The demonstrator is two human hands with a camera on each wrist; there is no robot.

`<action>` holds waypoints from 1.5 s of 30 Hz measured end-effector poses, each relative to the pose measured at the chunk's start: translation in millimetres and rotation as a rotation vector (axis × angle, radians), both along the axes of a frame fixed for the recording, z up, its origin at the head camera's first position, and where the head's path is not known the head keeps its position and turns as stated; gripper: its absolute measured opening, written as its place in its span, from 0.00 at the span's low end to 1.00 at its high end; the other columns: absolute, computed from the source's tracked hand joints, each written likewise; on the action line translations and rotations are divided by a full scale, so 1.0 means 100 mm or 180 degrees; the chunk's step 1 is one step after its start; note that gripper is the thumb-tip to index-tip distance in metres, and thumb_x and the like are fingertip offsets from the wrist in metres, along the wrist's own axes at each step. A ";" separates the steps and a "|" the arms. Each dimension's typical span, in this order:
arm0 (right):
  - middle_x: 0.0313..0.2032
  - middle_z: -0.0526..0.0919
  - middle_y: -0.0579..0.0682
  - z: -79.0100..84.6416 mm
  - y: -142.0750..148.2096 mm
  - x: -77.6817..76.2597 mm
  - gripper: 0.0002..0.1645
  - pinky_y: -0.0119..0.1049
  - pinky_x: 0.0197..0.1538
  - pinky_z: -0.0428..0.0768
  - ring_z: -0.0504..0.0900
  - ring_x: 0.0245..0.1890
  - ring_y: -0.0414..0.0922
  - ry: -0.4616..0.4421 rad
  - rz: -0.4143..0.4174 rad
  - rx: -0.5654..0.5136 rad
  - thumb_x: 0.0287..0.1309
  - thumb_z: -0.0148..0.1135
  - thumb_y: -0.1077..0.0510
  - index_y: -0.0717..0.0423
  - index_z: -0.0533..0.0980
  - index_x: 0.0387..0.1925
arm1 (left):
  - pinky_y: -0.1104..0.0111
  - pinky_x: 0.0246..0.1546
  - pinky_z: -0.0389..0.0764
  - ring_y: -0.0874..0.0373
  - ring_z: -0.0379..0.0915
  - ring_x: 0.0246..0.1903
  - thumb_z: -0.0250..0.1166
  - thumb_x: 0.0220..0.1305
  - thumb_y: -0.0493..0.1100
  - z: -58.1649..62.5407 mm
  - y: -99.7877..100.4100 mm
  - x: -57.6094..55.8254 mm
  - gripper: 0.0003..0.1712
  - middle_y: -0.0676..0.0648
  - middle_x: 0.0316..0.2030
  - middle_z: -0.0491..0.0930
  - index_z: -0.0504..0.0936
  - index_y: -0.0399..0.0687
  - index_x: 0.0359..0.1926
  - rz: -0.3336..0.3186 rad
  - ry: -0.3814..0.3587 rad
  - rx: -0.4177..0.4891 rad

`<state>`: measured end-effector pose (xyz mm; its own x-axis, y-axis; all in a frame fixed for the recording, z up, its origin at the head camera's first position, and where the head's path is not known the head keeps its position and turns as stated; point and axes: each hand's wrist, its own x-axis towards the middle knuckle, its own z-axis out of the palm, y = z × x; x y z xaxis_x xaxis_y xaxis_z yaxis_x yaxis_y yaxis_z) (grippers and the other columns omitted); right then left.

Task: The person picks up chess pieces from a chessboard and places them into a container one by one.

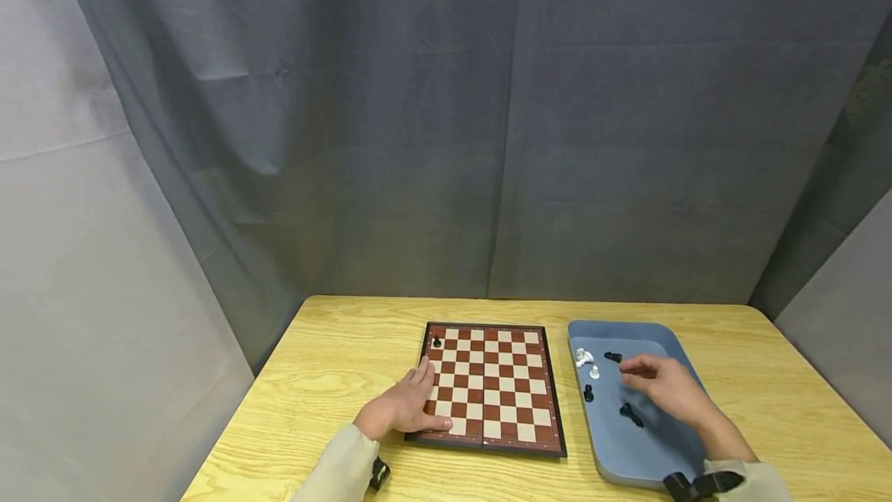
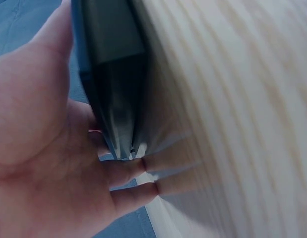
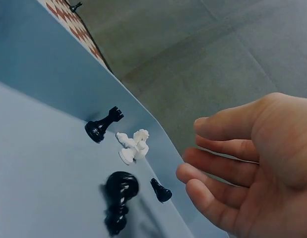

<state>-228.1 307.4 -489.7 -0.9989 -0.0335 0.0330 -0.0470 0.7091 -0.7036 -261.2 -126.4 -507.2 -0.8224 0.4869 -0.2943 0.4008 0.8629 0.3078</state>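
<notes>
My left hand (image 1: 404, 405) rests on the left edge of a red-and-white chessboard (image 1: 523, 446), its thumb on top of the squares. In the left wrist view the straight fingers (image 2: 126, 173) reach past the board's dark side (image 2: 116, 94) to the table. A small black chess piece (image 1: 437, 342) stands near the board's far left corner. Over the blue tray (image 1: 606, 455) hovers my right hand (image 1: 665, 387), fingers loosely bent with nothing between them. Near it lie a black rook (image 3: 103, 125), white pieces (image 3: 135, 146) close together and other black pieces (image 3: 160, 191).
The light wooden table (image 1: 334, 355) carries the board and, to its right, the raised-rim tray. A grey curtain (image 1: 418, 138) hangs behind the table's far edge, with pale cloth (image 1: 84, 254) on the left side.
</notes>
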 end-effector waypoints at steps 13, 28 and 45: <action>0.45 0.81 0.57 0.04 -0.10 -0.01 0.22 0.41 0.37 0.79 0.80 0.44 0.52 -0.0047 0.0104 -0.0147 0.60 0.63 0.52 0.64 0.78 0.49 | 0.52 0.65 0.56 0.41 0.40 0.70 0.55 0.57 0.73 -0.01 0.00 0.00 0.61 0.39 0.73 0.34 0.41 0.38 0.74 -0.0014 0.0036 -0.0011; 0.42 0.82 0.55 0.21 -0.48 -0.06 0.13 0.39 0.37 0.78 0.80 0.40 0.48 0.0186 0.0326 -0.0286 0.59 0.64 0.57 0.59 0.80 0.44 | 0.52 0.64 0.58 0.41 0.41 0.70 0.56 0.55 0.73 -0.02 0.01 -0.01 0.62 0.39 0.73 0.35 0.41 0.39 0.74 -0.0006 0.0090 -0.0036; 0.39 0.81 0.49 0.21 -0.96 -0.26 0.12 0.39 0.36 0.78 0.79 0.38 0.45 0.0219 0.0590 -0.0390 0.59 0.63 0.60 0.58 0.80 0.45 | 0.53 0.64 0.59 0.41 0.42 0.70 0.54 0.56 0.74 0.00 0.03 0.00 0.61 0.40 0.73 0.34 0.41 0.39 0.74 -0.0009 0.0080 -0.0084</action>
